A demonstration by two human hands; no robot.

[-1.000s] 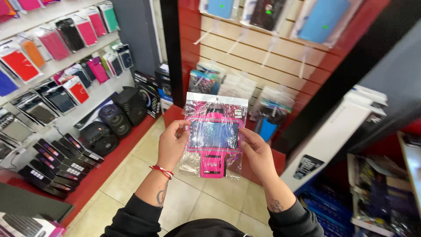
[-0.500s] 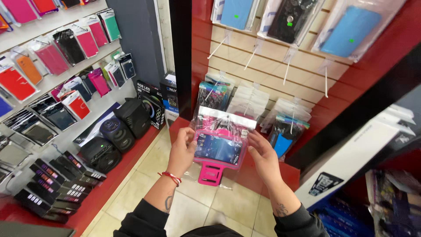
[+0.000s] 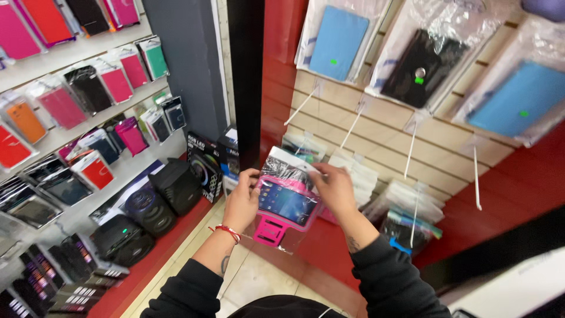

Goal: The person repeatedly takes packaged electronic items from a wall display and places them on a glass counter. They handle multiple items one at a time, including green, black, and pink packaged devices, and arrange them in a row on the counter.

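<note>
Pink armband pouch was pinched by both edges, left hand and right hand fingers clamped; a level, steady grip suited the wall hooks.

White wall shelves, left, stepped in tiers: rows of boxed phone cases in pink, red, orange, black and teal, standing upright and tilted back. Red ledge below them: three black speakers side by side, with two black printed boxes at the far end. Slatted wall panel, right: white hooks carrying bagged tablet covers, two blue and one black, and lower bagged packets. Tiled floor, beige.
</note>
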